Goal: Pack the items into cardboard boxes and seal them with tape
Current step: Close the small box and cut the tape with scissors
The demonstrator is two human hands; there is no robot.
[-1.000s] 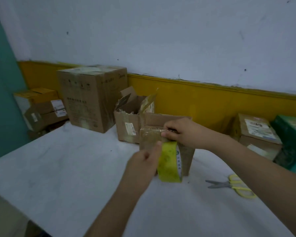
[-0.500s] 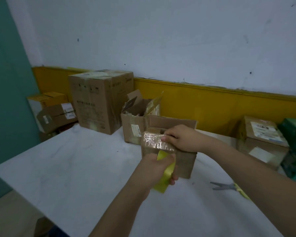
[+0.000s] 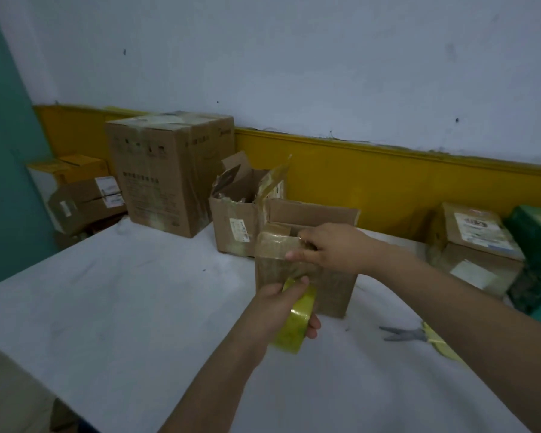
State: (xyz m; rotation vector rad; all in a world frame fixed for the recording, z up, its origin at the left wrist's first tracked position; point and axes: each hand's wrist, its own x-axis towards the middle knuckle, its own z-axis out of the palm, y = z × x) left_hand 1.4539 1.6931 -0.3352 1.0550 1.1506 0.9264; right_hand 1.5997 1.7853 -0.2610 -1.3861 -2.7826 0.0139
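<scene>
While the left hand (image 3: 280, 309) grips the roll (image 3: 298, 323), thumb on top and fingers curled under it, the right hand (image 3: 330, 249) pinches the taped top front edge of the box (image 3: 336, 287), thumb on the front face and fingers over the rim. The roll sits tilted against the lower front face, just below the right hand and above the table (image 3: 122, 307). Clear tape glints over the box's top front corner, but whether a strip runs from there down to the roll is hard to make out. What the box holds is hidden by the right hand and the raised back flap. Scissors (image 3: 402, 334) lie on the table to the right of the box, their yellow handles partly covered by the right forearm.
</scene>
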